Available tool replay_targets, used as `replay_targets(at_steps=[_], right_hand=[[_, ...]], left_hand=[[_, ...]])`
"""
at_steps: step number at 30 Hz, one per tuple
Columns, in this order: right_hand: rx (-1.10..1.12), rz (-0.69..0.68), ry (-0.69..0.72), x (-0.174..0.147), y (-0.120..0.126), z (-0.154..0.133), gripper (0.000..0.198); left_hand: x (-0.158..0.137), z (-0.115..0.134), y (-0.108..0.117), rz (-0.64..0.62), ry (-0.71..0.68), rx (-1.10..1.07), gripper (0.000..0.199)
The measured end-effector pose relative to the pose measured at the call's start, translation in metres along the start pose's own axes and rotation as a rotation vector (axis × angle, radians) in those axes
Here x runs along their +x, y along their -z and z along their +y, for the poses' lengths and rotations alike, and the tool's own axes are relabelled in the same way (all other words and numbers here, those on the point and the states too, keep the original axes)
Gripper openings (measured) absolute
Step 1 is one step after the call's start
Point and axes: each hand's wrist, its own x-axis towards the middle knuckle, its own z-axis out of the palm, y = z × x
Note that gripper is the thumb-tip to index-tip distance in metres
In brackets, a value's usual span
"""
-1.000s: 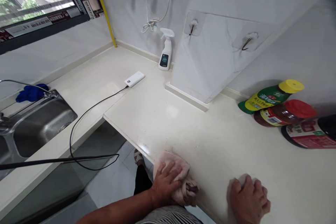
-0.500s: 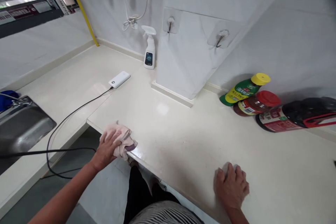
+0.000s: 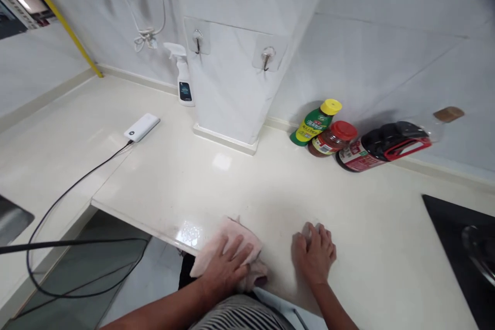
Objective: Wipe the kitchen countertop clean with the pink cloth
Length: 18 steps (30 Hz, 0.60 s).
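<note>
A pale pink cloth (image 3: 216, 247) lies bunched on the counter's front edge. My left hand (image 3: 226, 270) presses down on it with fingers spread over the folds. Purple shows at the cloth's lower right corner. To the right, my right hand (image 3: 317, 255) rests on the bare cream countertop (image 3: 367, 237), its fingers bent and slightly apart, with nothing visible in it. Wet, shiny spots (image 3: 188, 233) show on the surface just left of the cloth.
A white power bank (image 3: 142, 127) with a black cable lies at left, near a sink (image 3: 13, 219). Against the wall stand a spray bottle (image 3: 184, 80), a green bottle (image 3: 313, 125), a red-lidded jar (image 3: 330, 139) and a large dark bottle (image 3: 371, 147). A black hob (image 3: 460, 242) is at right.
My left hand has slid the cloth rightward along the counter edge, closer to my right hand, leaving wet spots. The view has turned to the right, bringing the hob into sight.
</note>
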Motion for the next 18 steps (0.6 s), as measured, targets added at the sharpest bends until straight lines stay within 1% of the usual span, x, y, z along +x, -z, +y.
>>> replay_targets(at_steps=[2,4,7,9,10,11,12,13,14,15,16,18], right_hand=[[0.063,0.009,-0.020,0.004,0.001,-0.004,0.064],[0.199,0.001,0.024,0.004,0.002,-0.015,0.059],[0.410,-0.074,0.190,-0.010,0.007,-0.042,0.052],[0.455,-0.191,0.352,-0.029,0.012,-0.057,0.049],[0.449,-0.252,0.444,-0.040,0.013,-0.063,0.049],[0.430,-0.317,0.542,-0.051,0.014,-0.067,0.051],[0.391,-0.375,0.634,-0.062,0.014,-0.070,0.054],[0.335,-0.420,0.702,-0.071,0.013,-0.073,0.059],[0.268,-0.449,0.740,-0.080,0.011,-0.076,0.067],[0.199,-0.474,0.749,-0.088,0.008,-0.082,0.077],[0.134,-0.497,0.735,-0.093,0.005,-0.089,0.086],[0.046,-0.527,0.672,-0.101,-0.002,-0.112,0.099]], left_hand=[[0.019,0.002,0.001,-0.061,-0.119,-0.040,0.020],[0.035,0.003,0.004,-0.129,-0.197,-0.088,0.025],[0.048,0.002,0.008,-0.189,-0.217,-0.163,0.036],[0.046,-0.002,0.014,-0.189,-0.192,-0.249,0.055],[0.041,-0.006,0.018,-0.182,-0.172,-0.306,0.065],[0.033,-0.011,0.023,-0.170,-0.145,-0.362,0.071],[0.023,-0.018,0.030,-0.152,-0.102,-0.408,0.070],[0.010,-0.026,0.037,-0.127,-0.045,-0.439,0.062],[-0.003,-0.035,0.045,-0.092,0.027,-0.453,0.050],[-0.016,-0.046,0.053,-0.048,0.108,-0.455,0.039],[-0.028,-0.058,0.060,0.002,0.190,-0.453,0.033],[-0.044,-0.084,0.070,0.092,0.329,-0.443,0.029]])
